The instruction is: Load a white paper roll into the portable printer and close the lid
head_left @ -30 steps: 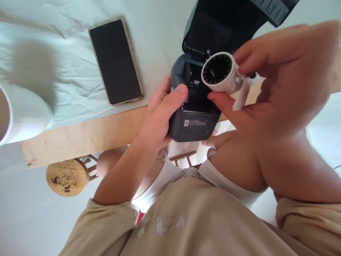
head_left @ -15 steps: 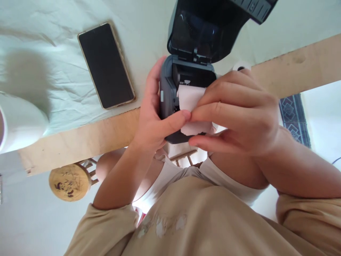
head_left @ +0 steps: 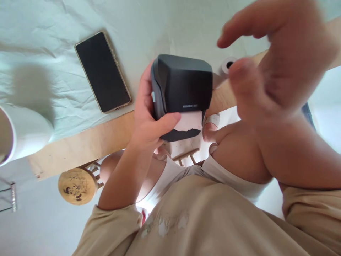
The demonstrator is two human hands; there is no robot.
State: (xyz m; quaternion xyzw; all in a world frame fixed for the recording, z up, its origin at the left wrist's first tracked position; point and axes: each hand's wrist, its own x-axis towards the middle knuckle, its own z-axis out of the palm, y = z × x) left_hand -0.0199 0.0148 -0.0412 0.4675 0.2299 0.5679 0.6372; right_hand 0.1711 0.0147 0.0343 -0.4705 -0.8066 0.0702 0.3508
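Observation:
My left hand (head_left: pixel 149 117) grips a small black label printer (head_left: pixel 186 85) from its left side, over the table's front edge. The printer's lid is down. White paper (head_left: pixel 189 121) with a torn edge sticks out below the lid, and my left thumb rests at its left end. To the right of the printer, my right hand (head_left: pixel 277 60) is raised, blurred by motion, its thumb and fingers apart with nothing between them. A white paper roll (head_left: pixel 228 65) lies on the table between the printer and my right hand.
A phone (head_left: pixel 103 73) with a dark screen lies on the pale cloth (head_left: pixel 64 21) left of the printer. A white cup (head_left: pixel 29 131) stands at the far left. A round wooden stool (head_left: pixel 77 186) is below the wooden table edge (head_left: pixel 87 145).
The printer's lid has swung down from open to closed. My right hand has let go of the paper and moved up and right. My left hand still holds the printer.

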